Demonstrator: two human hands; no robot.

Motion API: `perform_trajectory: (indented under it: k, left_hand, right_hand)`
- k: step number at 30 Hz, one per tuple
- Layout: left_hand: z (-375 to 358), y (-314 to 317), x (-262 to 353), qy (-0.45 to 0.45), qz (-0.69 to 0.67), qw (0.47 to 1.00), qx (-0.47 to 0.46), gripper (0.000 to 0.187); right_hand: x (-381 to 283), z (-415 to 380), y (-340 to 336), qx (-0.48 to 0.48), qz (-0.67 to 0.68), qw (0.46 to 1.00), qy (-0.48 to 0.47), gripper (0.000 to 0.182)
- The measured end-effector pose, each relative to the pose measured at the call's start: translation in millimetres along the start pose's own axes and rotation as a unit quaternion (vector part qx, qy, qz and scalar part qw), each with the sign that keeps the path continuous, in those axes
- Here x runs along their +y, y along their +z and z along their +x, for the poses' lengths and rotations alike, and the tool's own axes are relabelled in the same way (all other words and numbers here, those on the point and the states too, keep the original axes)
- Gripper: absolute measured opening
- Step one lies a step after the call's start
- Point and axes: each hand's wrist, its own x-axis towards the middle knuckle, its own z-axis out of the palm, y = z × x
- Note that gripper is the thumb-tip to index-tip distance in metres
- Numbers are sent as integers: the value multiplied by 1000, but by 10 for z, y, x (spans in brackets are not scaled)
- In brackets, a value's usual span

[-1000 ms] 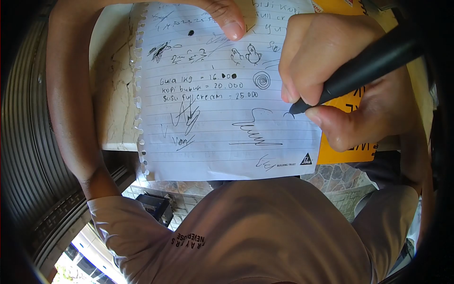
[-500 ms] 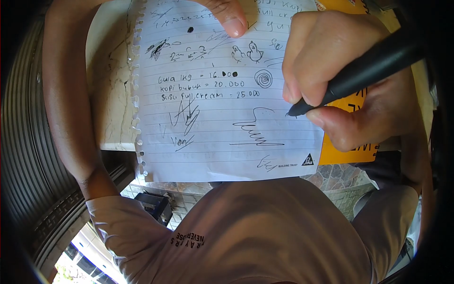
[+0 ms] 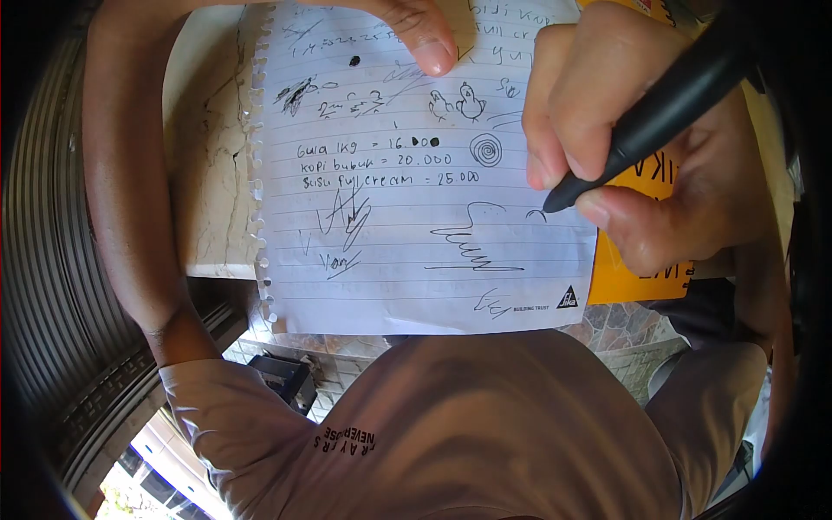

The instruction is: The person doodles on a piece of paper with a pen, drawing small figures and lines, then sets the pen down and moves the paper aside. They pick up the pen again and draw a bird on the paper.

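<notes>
A lined sheet of paper (image 3: 381, 295) with torn spiral holes along its left edge carries handwriting, two small bird drawings, a spiral and scribbles. My right hand (image 3: 641, 147) is closed around a thick black pen (image 3: 676, 104), held slanted. The pen's tip touches the paper at the end of a short curved stroke, right of a loose scribbled figure. At the top of the view, my left hand (image 3: 416, 26) rests on the sheet with its thumb stretched out; its other fingers are out of frame.
Under the sheet's right side lies an orange-yellow spiral notebook (image 3: 637, 251). A pale, cracked tabletop (image 3: 212, 199) shows at left, next to a grey ribbed shutter (image 3: 43, 217). Stone paving (image 3: 628, 325) is visible below the table edge.
The pen tip has moved slightly right, leaving a small arched line. The paper sits a little further right and lower in view. My left thumb stays on the sheet.
</notes>
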Motion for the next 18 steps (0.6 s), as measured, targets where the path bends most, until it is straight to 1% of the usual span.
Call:
perform_trajectory:
  k: [2, 3, 4, 5, 6, 8, 9, 10, 11, 12, 13, 14, 16, 17, 18]
  left_hand:
    - [-1, -4, -3, 1, 7, 1000, 4, 78]
    - [-6, -5, -3, 32, 36, 999, 18, 77]
    - [-13, -4, -6, 63, 65, 995, 32, 77]
    - [-23, -4, -7, 63, 67, 995, 32, 77]
    - [-36, 0, -6, 68, 73, 994, 38, 78]
    - [-30, -6, 0, 73, 79, 993, 44, 78]
    - [-14, -13, 10, 46, 51, 997, 32, 78]
    - [-4, -18, 18, 18, 23, 999, 20, 78]
    - [-4, -18, 19, 17, 23, 999, 20, 78]
    - [-9, -15, 19, 7, 15, 1000, 26, 79]
    - [-14, -9, 18, -3, 7, 999, 32, 79]
    - [-26, -2, 7, -3, 6, 999, 33, 79]
    - [-50, 25, -16, 74, 73, 993, 57, 79]
    - [-44, 9, -23, 74, 72, 993, 56, 79]
    - [-33, -21, -25, 34, 31, 999, 25, 78]
  right_hand:
    - [-17, -75, -79, -1, 6, 1000, 5, 14]
    - [-33, -88, -57, 0, 4, 1000, 4, 14]
    - [-46, -111, -14, 25, -94, 994, -41, 16]
    - [-56, -132, 30, 50, -190, 977, -85, 19]
    - [-64, -135, 89, 50, -191, 977, -85, 19]
    - [-74, -118, 189, 98, -196, 974, -57, 18]
    - [-99, -117, 184, 98, -196, 974, -57, 18]
    - [-143, -113, 169, 91, -192, 976, -36, 19]
    - [-166, -109, 157, 83, -188, 978, -16, 19]
    - [-145, -111, 133, 82, -188, 979, -16, 19]
    - [-105, -118, 92, 53, -189, 980, -32, 19]
    - [-88, -122, 68, 25, -189, 981, -48, 19]
    - [-146, -88, 98, 27, -192, 980, -46, 19]
    - [-164, -70, 103, 28, -195, 979, -45, 19]
    - [-145, -79, 95, 29, -194, 979, -45, 19]
